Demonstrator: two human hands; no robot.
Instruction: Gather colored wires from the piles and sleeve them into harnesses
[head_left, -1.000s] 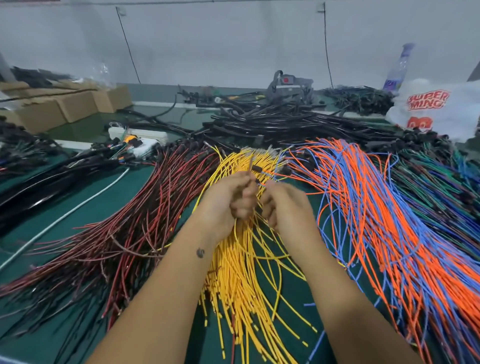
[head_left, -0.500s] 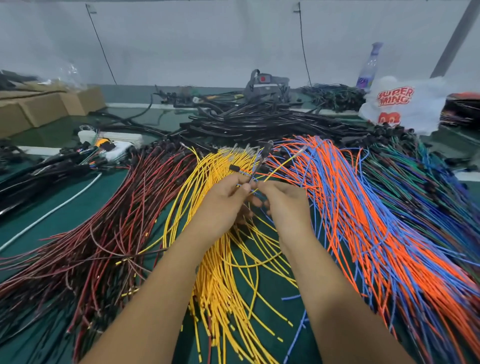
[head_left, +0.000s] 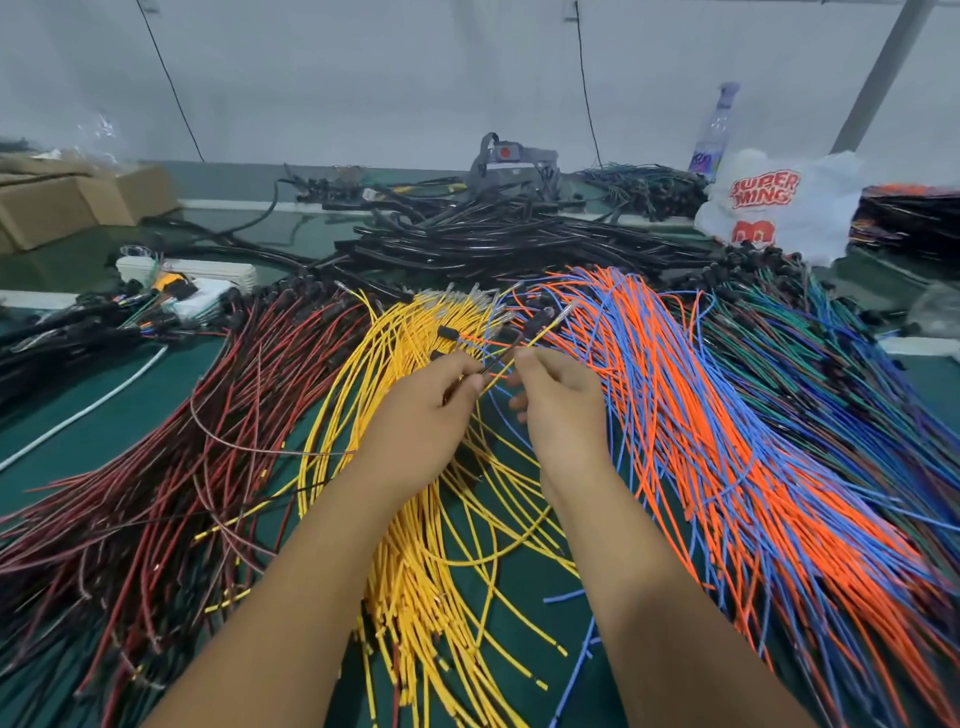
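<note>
Piles of wires fan out over the green table: red and dark wires at the left, yellow wires in the middle, orange and blue wires at the right, green and dark blue wires further right. My left hand pinches a small bunch of wires, yellow, orange and blue, over the yellow pile. My right hand pinches a yellow wire of that bunch close to the left fingertips. Black sleeves sit on some wire ends just beyond my fingers.
A heap of black tubing lies behind the piles. Cardboard boxes stand at the back left, a white plastic bag and a bottle at the back right. A white power strip and connectors lie at the left.
The view has shifted to the right. Both hands have stayed together over the yellow pile, and the wire ends between my fingertips now stick out further toward the orange pile.
</note>
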